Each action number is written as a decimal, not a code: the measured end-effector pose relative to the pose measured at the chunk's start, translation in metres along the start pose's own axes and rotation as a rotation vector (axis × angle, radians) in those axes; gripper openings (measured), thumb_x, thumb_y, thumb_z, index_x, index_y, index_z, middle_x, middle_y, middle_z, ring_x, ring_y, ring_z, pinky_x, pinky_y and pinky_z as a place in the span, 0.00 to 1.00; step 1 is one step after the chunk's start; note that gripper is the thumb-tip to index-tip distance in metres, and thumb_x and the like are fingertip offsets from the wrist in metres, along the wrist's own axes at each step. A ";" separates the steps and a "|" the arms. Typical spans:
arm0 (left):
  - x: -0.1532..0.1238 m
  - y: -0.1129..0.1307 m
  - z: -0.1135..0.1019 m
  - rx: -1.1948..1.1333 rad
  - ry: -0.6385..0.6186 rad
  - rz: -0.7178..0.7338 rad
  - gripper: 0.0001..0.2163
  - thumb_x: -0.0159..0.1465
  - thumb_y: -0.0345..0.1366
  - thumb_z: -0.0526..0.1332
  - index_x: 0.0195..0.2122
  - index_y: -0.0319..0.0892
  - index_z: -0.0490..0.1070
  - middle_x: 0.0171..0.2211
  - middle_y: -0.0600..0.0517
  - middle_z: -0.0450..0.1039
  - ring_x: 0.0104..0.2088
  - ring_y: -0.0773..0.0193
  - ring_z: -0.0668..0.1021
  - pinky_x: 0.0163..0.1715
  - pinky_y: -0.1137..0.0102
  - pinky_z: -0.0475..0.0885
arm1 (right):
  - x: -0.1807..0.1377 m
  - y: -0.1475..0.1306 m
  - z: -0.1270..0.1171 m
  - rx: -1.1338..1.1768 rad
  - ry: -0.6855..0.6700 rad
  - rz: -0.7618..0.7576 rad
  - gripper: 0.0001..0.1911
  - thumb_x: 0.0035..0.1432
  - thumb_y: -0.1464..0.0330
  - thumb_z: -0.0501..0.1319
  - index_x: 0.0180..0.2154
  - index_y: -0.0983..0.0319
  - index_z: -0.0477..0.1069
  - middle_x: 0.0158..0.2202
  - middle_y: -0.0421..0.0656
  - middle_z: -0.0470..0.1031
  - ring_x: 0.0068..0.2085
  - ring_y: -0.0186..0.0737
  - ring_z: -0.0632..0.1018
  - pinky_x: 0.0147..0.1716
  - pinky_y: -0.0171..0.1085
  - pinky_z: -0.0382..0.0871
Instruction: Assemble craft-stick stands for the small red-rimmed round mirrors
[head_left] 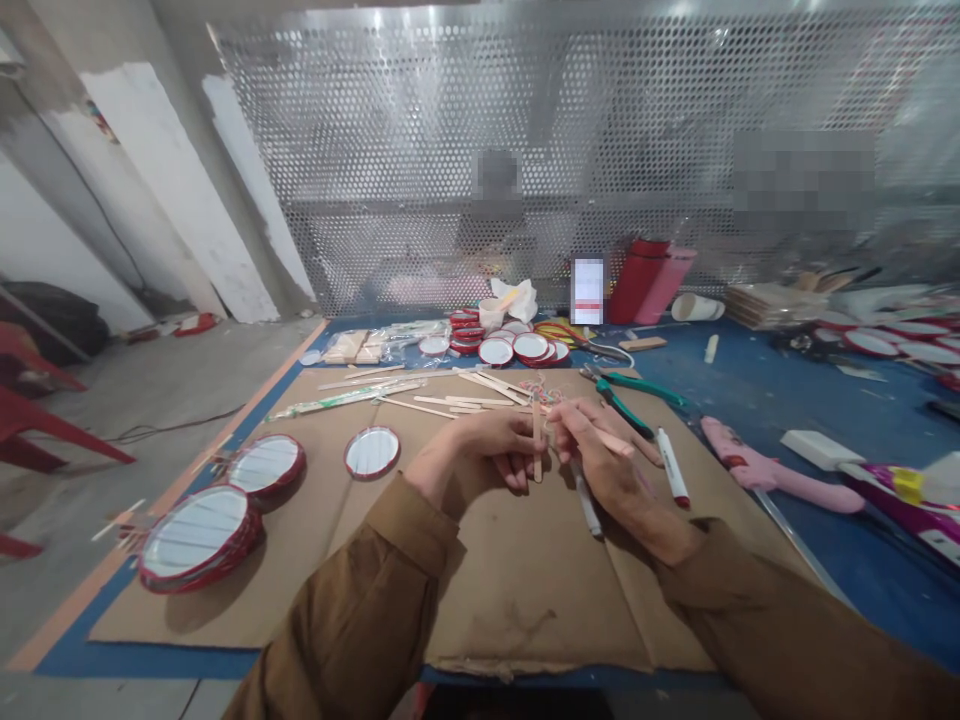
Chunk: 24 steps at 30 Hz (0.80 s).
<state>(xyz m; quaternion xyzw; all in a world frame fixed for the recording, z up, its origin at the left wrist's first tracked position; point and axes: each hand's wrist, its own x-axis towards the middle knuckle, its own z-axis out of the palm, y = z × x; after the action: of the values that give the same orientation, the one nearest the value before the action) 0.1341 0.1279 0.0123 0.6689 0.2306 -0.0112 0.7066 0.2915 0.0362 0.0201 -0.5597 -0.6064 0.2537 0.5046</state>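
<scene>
In the head view, my left hand (506, 445) is closed, pinching a flat wooden craft stick (538, 450) that stands upright. My right hand (600, 465) is close beside the stick, fingers bent together in a pinch; what they hold is too small to make out. Below the right hand a white marker (590, 508) lies on the cardboard sheet (525, 600). Another white marker with a red cap (673, 468) rests to its right. Behind my hands are loose craft sticks (450, 402) and a small heap of coloured string (544, 388).
On the left stand two banjo-like pieces with round red-rimmed faces (196, 535) and a separate red-rimmed disc (373, 452). Green-handled pliers (630, 405) and a pink glue gun (776, 470) lie on the right. Stacked discs (531, 347), a phone (587, 290) and a red bottle (637, 282) stand behind.
</scene>
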 end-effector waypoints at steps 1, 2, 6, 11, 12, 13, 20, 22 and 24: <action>0.000 0.000 0.000 0.002 -0.004 0.005 0.05 0.70 0.34 0.57 0.39 0.38 0.68 0.27 0.50 0.77 0.23 0.65 0.81 0.26 0.71 0.78 | 0.000 0.000 0.000 -0.003 -0.005 -0.010 0.20 0.65 0.52 0.52 0.27 0.57 0.67 0.21 0.37 0.65 0.24 0.35 0.68 0.24 0.34 0.62; -0.001 0.001 0.000 0.004 -0.007 0.009 0.06 0.71 0.35 0.57 0.39 0.38 0.68 0.27 0.50 0.77 0.23 0.65 0.81 0.26 0.71 0.78 | 0.001 0.000 0.000 -0.009 -0.009 -0.022 0.20 0.65 0.53 0.52 0.26 0.57 0.66 0.21 0.37 0.65 0.24 0.35 0.68 0.25 0.34 0.62; 0.000 0.000 0.000 -0.003 -0.005 0.007 0.07 0.70 0.37 0.58 0.39 0.39 0.68 0.27 0.50 0.77 0.23 0.65 0.81 0.26 0.71 0.78 | 0.002 -0.001 -0.001 -0.012 -0.021 -0.069 0.21 0.66 0.55 0.53 0.24 0.57 0.63 0.22 0.37 0.65 0.26 0.35 0.69 0.27 0.34 0.63; 0.002 -0.003 -0.002 -0.013 -0.022 0.001 0.11 0.68 0.42 0.62 0.39 0.39 0.68 0.28 0.50 0.77 0.24 0.65 0.81 0.27 0.71 0.78 | 0.002 0.005 -0.001 0.059 -0.049 -0.010 0.21 0.65 0.51 0.53 0.26 0.58 0.64 0.21 0.36 0.64 0.22 0.33 0.66 0.22 0.33 0.62; 0.002 -0.003 -0.003 -0.015 -0.020 0.002 0.11 0.68 0.43 0.62 0.39 0.39 0.68 0.28 0.51 0.77 0.24 0.65 0.81 0.27 0.71 0.78 | 0.002 0.006 -0.001 0.070 -0.052 0.007 0.22 0.65 0.50 0.53 0.27 0.58 0.65 0.21 0.36 0.64 0.22 0.33 0.66 0.21 0.33 0.61; 0.002 -0.003 -0.003 -0.015 -0.019 0.002 0.11 0.68 0.43 0.63 0.39 0.39 0.68 0.28 0.51 0.77 0.24 0.65 0.81 0.27 0.71 0.78 | 0.002 0.008 -0.001 0.078 -0.058 0.020 0.22 0.65 0.50 0.53 0.27 0.58 0.66 0.21 0.36 0.64 0.21 0.33 0.66 0.20 0.32 0.61; 0.003 -0.005 -0.005 0.009 -0.036 0.002 0.10 0.68 0.41 0.61 0.40 0.38 0.69 0.28 0.50 0.78 0.25 0.65 0.81 0.26 0.72 0.78 | 0.005 0.017 -0.002 0.115 -0.061 0.039 0.23 0.63 0.46 0.55 0.30 0.58 0.69 0.21 0.36 0.65 0.22 0.33 0.68 0.20 0.32 0.62; 0.003 -0.005 -0.004 0.002 -0.031 0.001 0.10 0.69 0.40 0.61 0.40 0.38 0.69 0.27 0.50 0.77 0.24 0.66 0.81 0.26 0.72 0.78 | 0.006 0.020 -0.002 0.113 -0.068 0.035 0.23 0.63 0.46 0.55 0.31 0.59 0.69 0.22 0.37 0.66 0.23 0.33 0.68 0.21 0.32 0.64; 0.003 -0.004 -0.004 -0.007 -0.016 -0.002 0.09 0.69 0.40 0.61 0.40 0.38 0.70 0.27 0.50 0.77 0.24 0.66 0.81 0.26 0.72 0.78 | 0.006 0.021 -0.002 0.113 -0.082 0.046 0.23 0.63 0.47 0.55 0.31 0.59 0.69 0.23 0.37 0.66 0.23 0.33 0.68 0.21 0.32 0.64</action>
<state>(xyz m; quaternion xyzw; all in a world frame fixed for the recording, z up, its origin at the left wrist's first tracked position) 0.1344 0.1320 0.0071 0.6660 0.2258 -0.0164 0.7107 0.3027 0.0461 0.0048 -0.5333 -0.5981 0.3218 0.5042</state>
